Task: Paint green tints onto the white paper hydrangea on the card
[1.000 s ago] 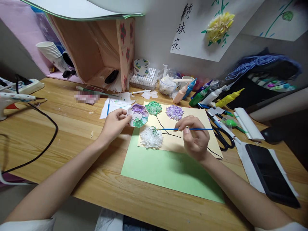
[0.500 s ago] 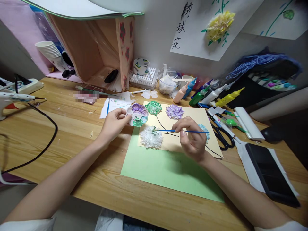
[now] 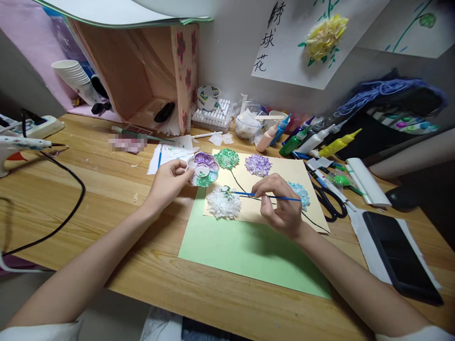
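Observation:
My left hand (image 3: 171,182) pinches the rim of a flower-shaped paint palette (image 3: 202,171) with purple and green paint in its wells. In my right hand (image 3: 282,206) is a thin blue paintbrush (image 3: 245,193), its tip at the top of a white ruffled flower (image 3: 223,204) that bears some green marks. That flower lies on a cream sheet (image 3: 254,215) with drawn dark stems. On the same sheet are a green flower (image 3: 227,158), a purple flower (image 3: 258,165) and a light blue flower (image 3: 299,193), the last partly behind my right hand. Beneath lies a green sheet (image 3: 227,246).
Several paint bottles (image 3: 295,142) stand at the back right. Black-handled scissors (image 3: 332,203) and a phone (image 3: 400,255) lie on the right. A glue gun (image 3: 24,143) with a black cord is at left. An open pink box (image 3: 149,71) stands behind.
My right hand has shifted slightly left and the brush's rear end has dipped, uncovering more of the light blue flower. The palette and my left hand stay in place.

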The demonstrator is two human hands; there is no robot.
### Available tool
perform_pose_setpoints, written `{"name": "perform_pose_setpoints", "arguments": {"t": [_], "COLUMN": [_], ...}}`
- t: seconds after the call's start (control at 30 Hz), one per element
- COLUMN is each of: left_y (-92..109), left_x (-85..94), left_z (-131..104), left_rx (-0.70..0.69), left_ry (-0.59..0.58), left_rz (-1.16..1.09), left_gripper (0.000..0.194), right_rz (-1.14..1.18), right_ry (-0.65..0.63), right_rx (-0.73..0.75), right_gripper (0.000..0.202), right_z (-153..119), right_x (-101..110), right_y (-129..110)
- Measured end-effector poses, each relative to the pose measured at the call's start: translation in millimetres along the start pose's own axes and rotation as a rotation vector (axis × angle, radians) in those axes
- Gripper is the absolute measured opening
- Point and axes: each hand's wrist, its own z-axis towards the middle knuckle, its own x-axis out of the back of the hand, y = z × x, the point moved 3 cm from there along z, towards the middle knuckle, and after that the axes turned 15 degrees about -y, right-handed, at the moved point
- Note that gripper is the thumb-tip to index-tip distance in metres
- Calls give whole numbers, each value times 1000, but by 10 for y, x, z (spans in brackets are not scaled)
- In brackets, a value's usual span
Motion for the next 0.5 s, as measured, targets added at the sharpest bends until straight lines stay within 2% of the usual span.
{"name": "perform_pose_setpoints", "arguments": {"t": [0.17, 0.37, 0.5], "left_y": [-1, 7, 3], "left_x": [-6, -8, -2], "left_z": [0, -5, 3], "left_rx": [-4, 5, -1], "left_ry": [-1, -6, -5], "left_rz": [-14, -30, -25], "left_gripper": [23, 24, 24], "right_rz": [22, 8, 39], "right_ry": [26, -32, 3], "right_rx": [9, -36, -64], "right_gripper": [22, 20, 19], "right_z": [6, 0, -14], "right_x": [38, -1, 15], "right_y": [-21, 5, 28]}}
